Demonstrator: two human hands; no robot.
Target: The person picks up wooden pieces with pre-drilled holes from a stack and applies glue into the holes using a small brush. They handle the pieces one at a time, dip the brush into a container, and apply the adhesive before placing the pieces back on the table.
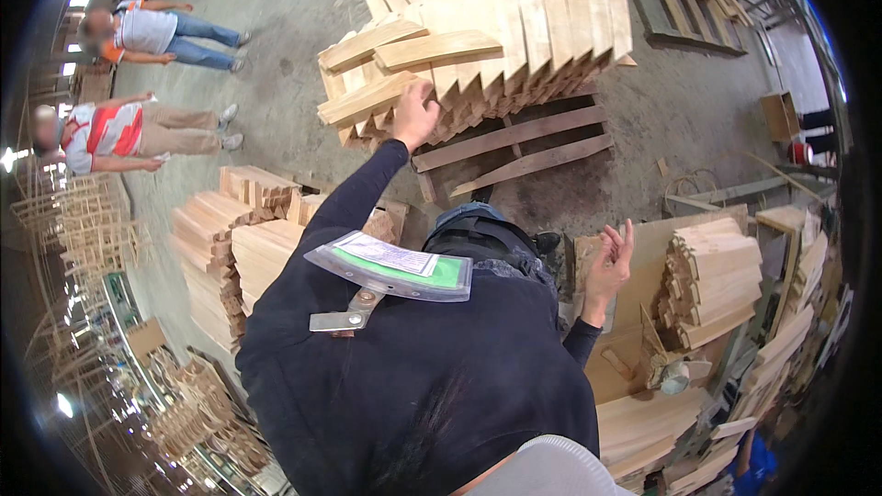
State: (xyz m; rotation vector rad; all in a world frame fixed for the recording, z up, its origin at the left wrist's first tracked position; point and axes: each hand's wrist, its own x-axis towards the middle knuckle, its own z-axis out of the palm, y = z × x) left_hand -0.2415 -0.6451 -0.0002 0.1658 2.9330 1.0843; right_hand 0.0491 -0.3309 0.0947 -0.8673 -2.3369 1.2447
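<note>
My left hand [416,117] reaches out to the near edge of a big stack of pale wooden pieces [524,23] with angled ends. Its fingers are bent and apart, beside the end of one loose wooden piece [372,99]; whether they touch it I cannot tell. Two more loose pieces, a short one [375,44] and a longer one [439,50], lie across the top of the stack. My right hand [608,268] is raised at my right side, fingers loosely spread and holding nothing. Close by is a bench with a smaller stack of wooden pieces [712,280].
A slatted wooden pallet [524,138] sits under the big stack. More stacked boards [207,230] stand to my left. Two people, one in jeans [152,32] and one in tan trousers [115,133], stand at the far left. Another pallet [675,0] lies far right.
</note>
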